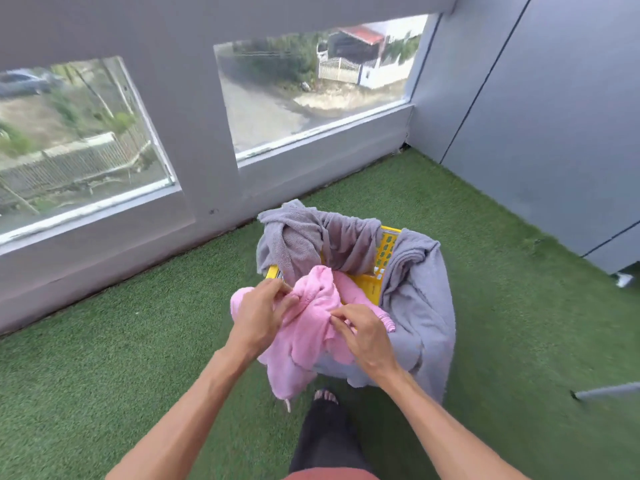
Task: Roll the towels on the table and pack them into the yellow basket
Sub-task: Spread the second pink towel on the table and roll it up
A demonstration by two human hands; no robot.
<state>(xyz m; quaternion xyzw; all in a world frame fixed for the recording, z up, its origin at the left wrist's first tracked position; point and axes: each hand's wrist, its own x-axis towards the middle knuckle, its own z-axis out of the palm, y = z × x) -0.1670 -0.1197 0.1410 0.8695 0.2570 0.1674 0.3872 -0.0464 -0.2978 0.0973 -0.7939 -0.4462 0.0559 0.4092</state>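
Observation:
A yellow perforated basket [385, 252] stands on the green turf in front of me. Grey towels [417, 299] hang crumpled over its rim on the far side and the right side. A crumpled pink towel [308, 327] spills out of the basket's near side. My left hand [258, 315] pinches the pink towel's upper left folds. My right hand [363, 336] pinches its edge on the right. No table is in view.
Artificial grass [138, 341] covers the floor. A grey wall with two windows [311, 88] runs behind the basket, and grey panels [554, 116] close the right side. My dark-trousered leg and bare foot [325, 398] stand just below the basket.

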